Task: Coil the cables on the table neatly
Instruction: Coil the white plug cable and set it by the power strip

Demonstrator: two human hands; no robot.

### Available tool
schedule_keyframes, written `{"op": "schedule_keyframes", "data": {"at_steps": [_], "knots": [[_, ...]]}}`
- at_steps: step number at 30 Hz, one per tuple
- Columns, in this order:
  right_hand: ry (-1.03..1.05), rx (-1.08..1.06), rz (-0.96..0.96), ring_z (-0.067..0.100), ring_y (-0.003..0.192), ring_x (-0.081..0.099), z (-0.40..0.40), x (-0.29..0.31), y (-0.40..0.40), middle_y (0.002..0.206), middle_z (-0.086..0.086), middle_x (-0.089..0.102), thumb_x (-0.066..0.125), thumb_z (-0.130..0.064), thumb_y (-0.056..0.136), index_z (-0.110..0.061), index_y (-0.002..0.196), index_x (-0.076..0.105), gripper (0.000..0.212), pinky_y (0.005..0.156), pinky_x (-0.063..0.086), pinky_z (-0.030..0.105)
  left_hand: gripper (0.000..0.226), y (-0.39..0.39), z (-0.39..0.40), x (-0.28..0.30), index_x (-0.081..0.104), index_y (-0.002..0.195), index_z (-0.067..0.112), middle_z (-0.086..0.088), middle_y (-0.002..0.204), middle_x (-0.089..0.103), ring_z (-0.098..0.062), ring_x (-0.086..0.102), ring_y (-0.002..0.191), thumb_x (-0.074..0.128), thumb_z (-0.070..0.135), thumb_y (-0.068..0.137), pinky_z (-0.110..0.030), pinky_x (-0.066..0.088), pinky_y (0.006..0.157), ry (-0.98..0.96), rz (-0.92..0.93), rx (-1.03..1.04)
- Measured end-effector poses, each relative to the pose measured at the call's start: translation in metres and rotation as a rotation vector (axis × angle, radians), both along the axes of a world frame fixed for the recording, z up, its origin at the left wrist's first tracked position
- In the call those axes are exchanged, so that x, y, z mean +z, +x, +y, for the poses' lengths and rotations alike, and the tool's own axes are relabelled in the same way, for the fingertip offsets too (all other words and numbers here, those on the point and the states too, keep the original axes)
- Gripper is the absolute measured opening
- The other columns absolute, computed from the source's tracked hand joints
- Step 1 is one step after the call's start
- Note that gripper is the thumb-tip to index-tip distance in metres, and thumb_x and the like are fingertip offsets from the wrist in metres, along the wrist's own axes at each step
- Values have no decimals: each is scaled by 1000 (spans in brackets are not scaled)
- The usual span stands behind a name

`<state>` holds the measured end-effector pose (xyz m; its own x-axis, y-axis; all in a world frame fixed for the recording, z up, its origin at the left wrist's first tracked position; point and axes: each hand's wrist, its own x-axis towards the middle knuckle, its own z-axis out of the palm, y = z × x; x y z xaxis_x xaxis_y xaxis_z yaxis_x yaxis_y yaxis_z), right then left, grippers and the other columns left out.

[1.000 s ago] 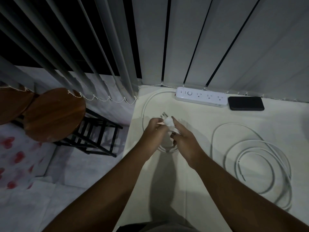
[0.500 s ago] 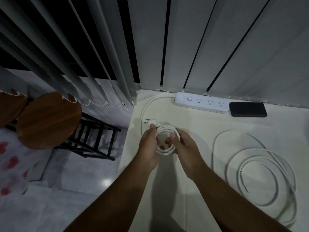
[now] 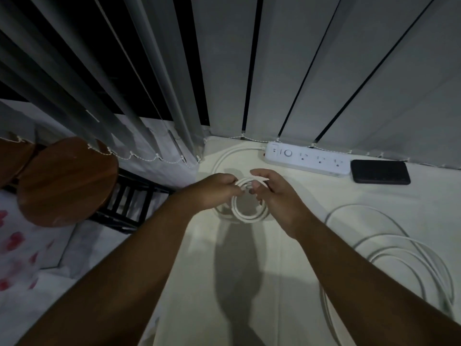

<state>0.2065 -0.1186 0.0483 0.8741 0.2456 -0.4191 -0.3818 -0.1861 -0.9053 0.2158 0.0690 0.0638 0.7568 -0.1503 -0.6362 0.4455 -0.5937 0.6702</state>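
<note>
- Two bare hands are meeting over a small, tightly wound coil of white round cable [image 3: 249,208] that is lying on the cream table top [image 3: 287,270], near its left edge.
- From the head view, the left hand [image 3: 214,191] is pinching the coil's upper left side with curled fingers.
- Right hand [image 3: 277,193] is hovering with fingers spread loose, its thumb touching the coil's top.
- One strand is running from the coil up to a white plastic power strip [image 3: 308,159] by the grey vertical blinds [image 3: 299,71].
- Beside the strip, a flat black rectangular device [image 3: 380,171] is lying.
- Well to the right, a thinner white cable in loose, wide loops [image 3: 399,258] is sprawling.
</note>
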Motion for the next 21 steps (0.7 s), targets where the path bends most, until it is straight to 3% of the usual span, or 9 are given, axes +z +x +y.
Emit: {"op": "schedule_keyframes", "data": {"at_steps": [3, 5, 7, 9, 11, 13, 17, 19, 21], "knots": [[104, -154, 72, 9, 94, 71, -2, -9, -3, 107, 3, 73, 72, -30, 92, -33, 129, 60, 39, 83, 54, 25, 20, 5, 3, -7, 65, 102, 19, 1, 99, 69, -15, 64, 92, 58, 37, 96, -28, 48, 75, -64, 6, 23], [178, -217, 171, 20, 106, 72, -1, -16, -7, 117, 8, 73, 77, -31, 87, -28, 133, 56, 50, 93, 56, 38, 31, 0, -4, -16, 62, 111, 14, -7, 110, 68, -22, 64, 103, 53, 41, 99, -38, 52, 93, -88, -20, 190], [264, -290, 250, 24, 108, 72, 2, -24, -11, 117, 8, 75, 76, -26, 89, -23, 134, 55, 49, 92, 56, 39, 36, -9, -16, -23, 61, 111, 10, -14, 110, 67, -29, 65, 105, 51, 43, 100, -47, 52, 97, -121, -32, 392], [322, -378, 260, 26, 106, 72, 6, -28, -10, 115, 10, 75, 69, -18, 94, -19, 130, 60, 36, 88, 55, 37, 38, -22, -27, -29, 62, 102, 10, -14, 98, 70, -26, 68, 92, 51, 46, 99, -42, 55, 87, -93, -59, 453], [332, -408, 206, 29, 105, 69, 9, -29, -5, 117, 16, 73, 58, -12, 100, -13, 125, 65, 26, 93, 54, 41, 28, -33, -31, -32, 68, 90, 20, 0, 80, 75, -12, 70, 73, 55, 43, 97, -27, 54, 69, -133, -83, 419], [294, -364, 144, 31, 105, 68, 10, -27, 1, 118, 19, 72, 50, -9, 103, -12, 119, 69, 25, 96, 53, 44, 18, -35, -31, -29, 75, 89, 27, 7, 85, 78, -8, 72, 78, 62, 40, 90, -18, 51, 63, -227, -67, 410], [54, -211, -2, 8, 86, 68, 11, -17, 17, 98, -2, 75, 47, -8, 101, -24, 109, 74, 32, 78, 52, 23, 29, -13, -25, -26, 73, 93, 21, -5, 95, 74, -30, 70, 99, 59, 46, 89, -35, 50, 80, -305, -7, 581], [-16, -172, -35, -2, 78, 64, 10, -15, 26, 93, -9, 72, 47, -12, 102, -26, 113, 73, 31, 71, 48, 15, 37, -3, -24, -25, 72, 94, 25, 5, 95, 74, -15, 71, 93, 49, 53, 97, -30, 50, 77, -320, 49, 542], [15, -199, -6, -1, 88, 66, 10, -13, 30, 101, -9, 72, 50, -18, 103, -27, 121, 70, 28, 79, 52, 20, 38, 3, -23, -26, 68, 90, 28, 17, 87, 72, 3, 68, 79, 43, 54, 100, -20, 48, 68, -330, 19, 526]]}}
